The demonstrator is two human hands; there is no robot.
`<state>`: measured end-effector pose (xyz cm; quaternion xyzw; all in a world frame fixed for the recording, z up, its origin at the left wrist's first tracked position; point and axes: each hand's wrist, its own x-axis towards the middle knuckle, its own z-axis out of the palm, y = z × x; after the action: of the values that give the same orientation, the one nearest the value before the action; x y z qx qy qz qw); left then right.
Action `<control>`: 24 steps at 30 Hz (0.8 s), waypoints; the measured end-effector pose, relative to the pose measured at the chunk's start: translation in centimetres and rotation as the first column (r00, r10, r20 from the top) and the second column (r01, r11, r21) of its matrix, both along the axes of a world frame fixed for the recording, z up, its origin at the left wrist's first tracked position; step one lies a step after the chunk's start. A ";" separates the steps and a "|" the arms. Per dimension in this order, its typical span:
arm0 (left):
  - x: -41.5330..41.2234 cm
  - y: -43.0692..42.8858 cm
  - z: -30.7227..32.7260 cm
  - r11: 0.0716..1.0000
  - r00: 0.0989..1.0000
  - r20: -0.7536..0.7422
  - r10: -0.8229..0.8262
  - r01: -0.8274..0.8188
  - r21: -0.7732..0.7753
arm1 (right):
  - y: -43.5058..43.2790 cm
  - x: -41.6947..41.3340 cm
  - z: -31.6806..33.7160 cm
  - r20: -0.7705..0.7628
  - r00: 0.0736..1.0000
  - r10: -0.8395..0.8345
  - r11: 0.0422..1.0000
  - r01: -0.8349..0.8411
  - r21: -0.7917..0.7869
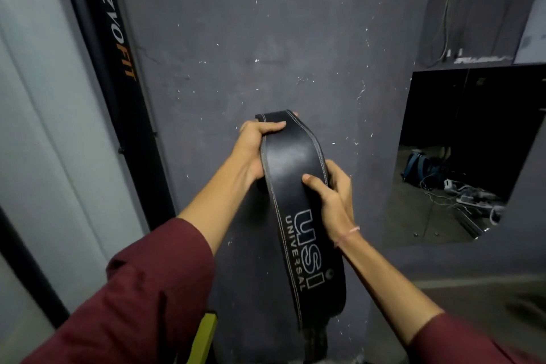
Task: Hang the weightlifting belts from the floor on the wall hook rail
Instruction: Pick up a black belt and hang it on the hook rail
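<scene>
A black leather weightlifting belt (pixel 295 186) with white stitching and "USI UNIVERSAL" lettering hangs down in front of a dark grey wall (pixel 266 38). My left hand (pixel 254 151) grips its upper end, thumb over the top edge. My right hand (pixel 331 195) holds the belt's right edge lower down, thumb pressed on its face. The belt's top is folded over against the wall, and whatever lies behind it is hidden. No hook rail shows in this view.
A black upright frame (pixel 118 68) with orange lettering stands to the left beside a pale panel. On the right is a mirror (pixel 461 156) reflecting a bag and cables on a floor. A yellow object (pixel 204 337) sits low beneath my left arm.
</scene>
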<state>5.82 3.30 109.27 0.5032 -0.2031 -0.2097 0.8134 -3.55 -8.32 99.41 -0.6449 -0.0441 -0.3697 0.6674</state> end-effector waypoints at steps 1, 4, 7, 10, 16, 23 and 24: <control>-0.2 -0.4 -0.4 0.999 0.999 0.030 0.016 -0.015 -0.028 | -0.3 -0.1 0.0 -0.017 1.000 0.007 1.000 -0.007 -0.006; -0.6 -1.0 -1.1 0.996 0.994 0.108 0.033 -0.023 -0.087 | -1.1 -0.5 0.9 -0.011 0.995 0.097 0.995 -0.097 0.011; -0.3 -0.8 1.1 0.994 0.996 0.046 0.072 -0.067 -0.090 | -1.6 -0.8 0.1 -0.062 0.975 0.212 0.975 -0.206 0.088; 2.0 -0.5 2.9 0.982 0.977 -0.108 0.185 -0.188 -0.023 | -2.0 -1.6 -2.5 -0.141 0.942 0.304 0.952 -0.296 0.074; 4.3 -0.4 1.4 0.925 0.925 -0.125 0.359 -0.371 -0.082 | -3.0 -3.0 -7.9 -0.274 0.901 0.335 0.942 -0.316 0.111; 1.4 -2.6 2.3 0.875 0.816 0.317 0.483 -0.439 -0.202 | -0.8 -1.0 -3.0 -0.149 0.958 0.246 0.967 -0.252 -0.026; 0.9 -3.0 2.2 0.879 0.804 0.356 0.477 -0.436 -0.192 | -0.7 -0.1 -0.8 -0.097 0.975 0.198 0.979 -0.201 -0.023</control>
<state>6.70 0.34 111.42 0.5273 -0.2452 0.1080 0.8063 -3.68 -8.98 98.63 -0.6649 -0.0830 -0.2693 0.6917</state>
